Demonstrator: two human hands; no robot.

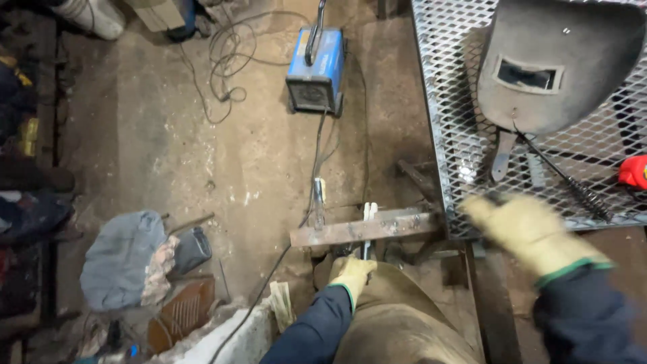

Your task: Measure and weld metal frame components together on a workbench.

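My left hand [352, 271], in a yellow work glove, grips the handle of a clamp tool [368, 222] that pinches a rusty flat steel bar [367, 229]. That bar juts left from under the corner of a mesh-topped metal table [448, 128]. A ground clamp [319, 202] on a black cable sits on the bar's left part. My right hand [529, 232], also gloved, hovers blurred at the mesh table's front edge with fingers spread and nothing in it. My knee, in brown trousers, is just below the bar.
A grey welding mask [559, 64] and a wire brush [573, 182] lie on the mesh. A blue welding machine [315, 67] stands on the dirt floor with coiled cables. A grey cloth bundle [125, 259] and scrap lie at the left.
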